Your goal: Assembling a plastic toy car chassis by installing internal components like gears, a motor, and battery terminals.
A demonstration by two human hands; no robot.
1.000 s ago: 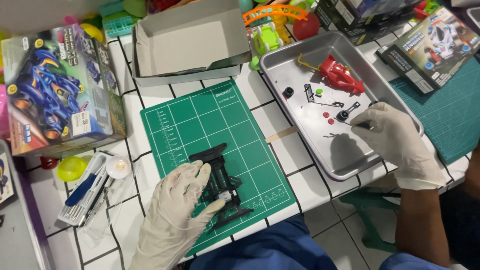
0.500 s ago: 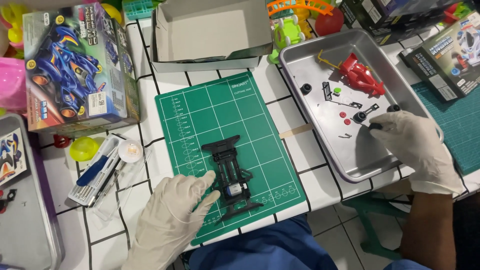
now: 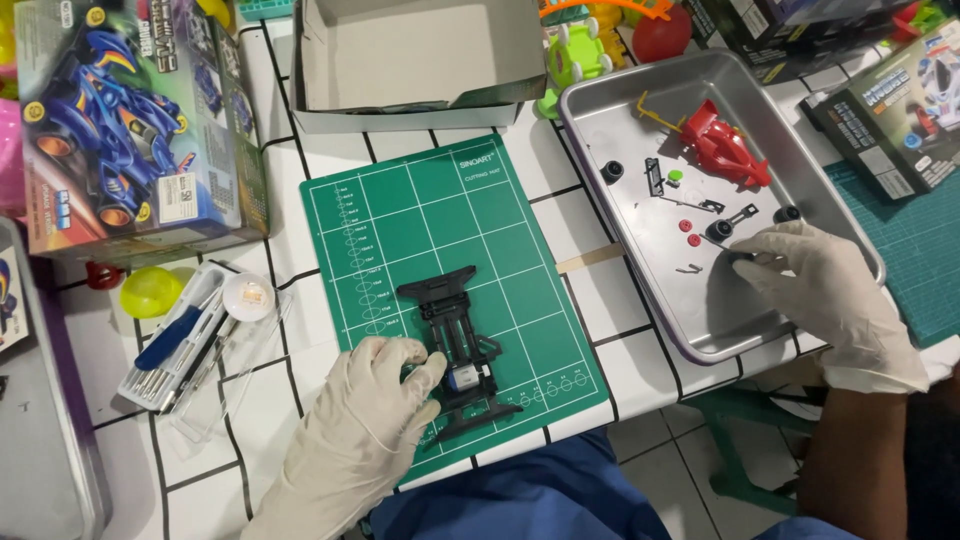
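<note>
We work at a white tiled table [image 3: 300, 240] with dark grout, crowded along the top of the frame with toy-car boxes: a blue-car box [image 3: 120, 120] at upper left and an open grey cardboard box [image 3: 410, 60] at top centre. A green cutting mat [image 3: 420, 220] lies in the middle, a metal tray [image 3: 640, 130] at right holding a red car body [image 3: 725, 150] and small black parts. A clear tool case [image 3: 180, 345] sits at lower left.

The black chassis [image 3: 455, 345] lies flat low on the mat, slender, with a small pale-blue piece near its rear. Our gloved left hand [image 3: 360, 440] rests beside it, fingers loosely spread, touching its left side. Our gloved right hand [image 3: 825, 290] reaches into the tray, fingertips seemingly pinching a small black part [image 3: 740, 257], though the view is poor.
</note>
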